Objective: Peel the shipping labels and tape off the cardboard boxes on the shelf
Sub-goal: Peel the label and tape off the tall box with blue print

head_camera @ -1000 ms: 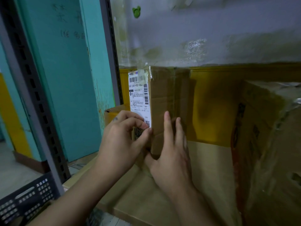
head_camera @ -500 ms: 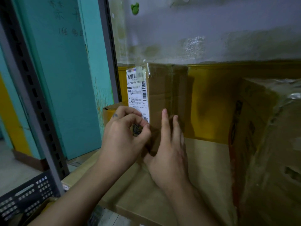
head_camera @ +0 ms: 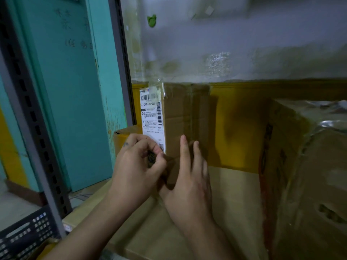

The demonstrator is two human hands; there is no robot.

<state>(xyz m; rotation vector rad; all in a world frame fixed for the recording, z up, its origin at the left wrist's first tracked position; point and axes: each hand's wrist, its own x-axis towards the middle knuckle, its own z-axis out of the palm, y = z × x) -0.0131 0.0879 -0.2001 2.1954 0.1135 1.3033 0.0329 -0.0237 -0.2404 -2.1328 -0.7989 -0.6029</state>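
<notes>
On the shelf (head_camera: 28, 119), my left hand (head_camera: 139, 166) had tightened its pinch on the bottom corner of the shipping label (head_camera: 153, 117) while my flat, straight-fingered right hand (head_camera: 189, 184) braced the cardboard box (head_camera: 180, 113), so the peel looked just begun.

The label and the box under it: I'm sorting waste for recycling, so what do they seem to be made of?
The label looks like white matte paper: printed barcodes and text, no glare. The box looks like plain brown cardboard, dull, with a fold crease. The tape over its top corner seems clear glossy plastic, wrinkled and catching light.
</notes>
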